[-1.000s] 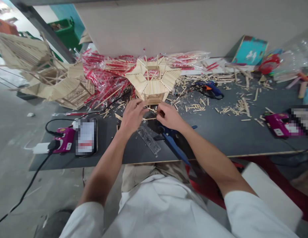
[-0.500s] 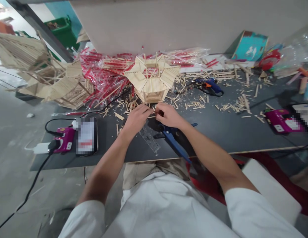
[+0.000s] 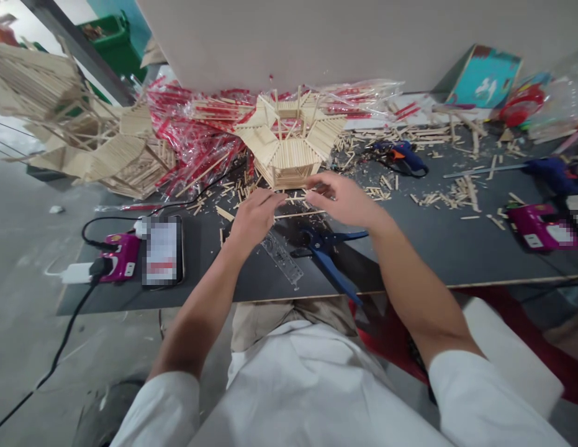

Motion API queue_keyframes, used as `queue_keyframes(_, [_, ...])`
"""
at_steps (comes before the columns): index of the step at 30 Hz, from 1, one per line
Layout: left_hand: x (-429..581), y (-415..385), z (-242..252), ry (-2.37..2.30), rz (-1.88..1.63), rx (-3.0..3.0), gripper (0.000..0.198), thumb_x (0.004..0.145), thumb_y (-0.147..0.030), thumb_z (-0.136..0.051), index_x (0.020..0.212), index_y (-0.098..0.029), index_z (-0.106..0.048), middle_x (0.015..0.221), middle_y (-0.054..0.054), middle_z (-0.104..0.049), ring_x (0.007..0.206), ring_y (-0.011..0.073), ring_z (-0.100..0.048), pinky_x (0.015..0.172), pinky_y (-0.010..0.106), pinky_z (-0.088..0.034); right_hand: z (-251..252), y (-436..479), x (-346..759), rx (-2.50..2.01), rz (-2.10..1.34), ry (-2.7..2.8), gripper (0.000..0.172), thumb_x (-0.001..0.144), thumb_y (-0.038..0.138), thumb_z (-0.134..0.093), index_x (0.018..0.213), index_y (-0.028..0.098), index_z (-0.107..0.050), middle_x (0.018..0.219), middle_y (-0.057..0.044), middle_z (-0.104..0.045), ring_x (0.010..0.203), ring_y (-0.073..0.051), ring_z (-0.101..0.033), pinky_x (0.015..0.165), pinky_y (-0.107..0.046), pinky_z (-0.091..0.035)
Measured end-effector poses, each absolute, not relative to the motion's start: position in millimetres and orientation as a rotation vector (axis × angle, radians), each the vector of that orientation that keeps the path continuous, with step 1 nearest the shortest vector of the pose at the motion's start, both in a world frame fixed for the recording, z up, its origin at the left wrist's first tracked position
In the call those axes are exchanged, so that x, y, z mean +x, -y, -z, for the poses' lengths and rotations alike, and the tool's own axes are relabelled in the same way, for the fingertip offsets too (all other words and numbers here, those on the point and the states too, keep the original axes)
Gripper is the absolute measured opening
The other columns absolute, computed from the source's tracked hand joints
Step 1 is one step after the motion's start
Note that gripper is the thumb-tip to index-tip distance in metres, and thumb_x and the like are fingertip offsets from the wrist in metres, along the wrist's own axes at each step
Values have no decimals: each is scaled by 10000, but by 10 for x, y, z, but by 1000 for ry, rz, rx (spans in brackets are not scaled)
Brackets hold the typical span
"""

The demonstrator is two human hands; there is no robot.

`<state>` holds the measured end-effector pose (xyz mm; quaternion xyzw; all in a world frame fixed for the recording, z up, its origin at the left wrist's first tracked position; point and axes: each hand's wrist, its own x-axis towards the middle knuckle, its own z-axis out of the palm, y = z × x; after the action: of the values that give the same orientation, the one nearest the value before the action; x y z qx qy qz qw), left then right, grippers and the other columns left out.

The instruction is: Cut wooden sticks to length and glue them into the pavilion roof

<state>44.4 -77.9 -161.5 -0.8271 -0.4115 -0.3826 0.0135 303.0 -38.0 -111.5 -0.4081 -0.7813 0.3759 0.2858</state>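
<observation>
A thin wooden stick spans the gap between my hands, just in front of the small wooden-stick model with sloping roof panels. My left hand pinches its left end with fingers together. At the other end, the thumb of my right hand meets the stick, the index finger curving above; part of this grip is hidden. Below them, a longer stick lies on the dark table. Blue-handled cutters rest nearer my body, beside a clear plastic ruler-like strip.
Left stand a larger stick model, a phone and a purple power adapter with cables. Red-and-clear wrappers and stick offcuts litter the back. A blue glue gun lies to the right, another purple adapter beyond.
My right hand has moved up and right, away from my left, so the stick between them now shows. At the far right a blue tool-like object and a long pale strip have appeared.
</observation>
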Motion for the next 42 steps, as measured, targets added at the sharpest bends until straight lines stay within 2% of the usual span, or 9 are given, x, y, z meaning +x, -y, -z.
queue_keyframes(6, [511, 820, 1625, 1312, 1269, -2601, 276, 1134, -312, -563, 1199, -161, -785, 1058, 120, -820, 963, 212, -751, 897, 358, -597, 898, 705, 3542, -1301, -677, 2550, 571, 969, 512, -697, 1427, 170, -704, 1407, -186, -673, 1282, -402, -662, 1106, -545, -535])
queue_keyframes(11, [584, 881, 1601, 1282, 1273, -2580, 246, 1127, -264, -577, 1229, -165, -778, 1052, 102, -820, 965, 195, -755, 905, 337, -595, 1193, 1377, 3663, -1496, -571, 2787, 1255, 771, 769, -843, 1699, 64, -376, 1643, -307, -470, 1550, -528, -422, 1217, -644, -469])
queue_keyframes(13, [606, 901, 1590, 1257, 1261, -2562, 234, 1119, -250, -591, 1224, -156, -778, 1040, 100, -817, 949, 194, -755, 885, 331, -595, 1283, 1568, 3636, -1545, -478, 2822, 1323, 774, 727, -858, 1707, -23, -294, 1645, -356, -434, 1558, -548, -389, 1258, -657, -412])
queue_keyframes(17, [633, 918, 1590, 1251, 1275, -2535, 241, 1120, -257, -592, 1214, -139, -779, 1036, 112, -830, 938, 201, -774, 859, 327, -605, 1320, 1728, 3524, -1559, -258, 2805, 861, 972, 398, -627, 1652, -68, -380, 1505, -354, -549, 1402, -516, -538, 1162, -631, -495])
queue_keyframes(20, [635, 918, 1607, 1307, 1251, -2512, 265, 1128, -286, -578, 1218, -150, -787, 1058, 116, -847, 943, 205, -796, 863, 330, -617, 1284, 1728, 3481, -1557, -106, 2817, 700, 981, 242, -487, 1593, -97, -462, 1370, -358, -620, 1260, -507, -616, 1068, -646, -523])
queue_keyframes(24, [638, 926, 1634, 1384, 1227, -2472, 279, 1127, -313, -581, 1222, -170, -801, 1072, 100, -858, 935, 205, -815, 867, 322, -628, 1244, 1617, 3563, -1555, -519, 2645, 573, 1061, 309, -398, 1542, 41, -553, 1257, -255, -688, 1141, -414, -687, 960, -535, -575])
queue_keyframes(26, [646, 933, 1648, 1399, 1241, -2467, 279, 1126, -313, -583, 1231, -175, -801, 1088, 95, -860, 950, 204, -822, 883, 317, -634, 1252, 1544, 3612, -1531, -954, 2376, 465, 1119, 450, -365, 1336, 162, -658, 1083, -148, -733, 987, -322, -726, 859, -435, -591])
queue_keyframes(30, [660, 935, 1667, 1409, 1253, -2481, 284, 1127, -304, -575, 1224, -164, -802, 1092, 106, -862, 973, 206, -831, 904, 324, -645, 1302, 1469, 3588, -1555, -1376, 1920, 506, 1077, 698, -458, 998, 225, -619, 840, -43, -696, 772, -245, -694, 694, -348, -536])
queue_keyframes(42, [680, 960, 1650, 1342, 1264, -2563, 294, 1132, -283, -557, 1211, -130, -795, 1111, 128, -854, 977, 215, -829, 888, 307, -623, 1159, 1434, 3255, -1405, -1229, 1938, 452, 1084, 647, -494, 943, 231, -601, 841, -46, -642, 795, -241, -587, 722, -353, -442])
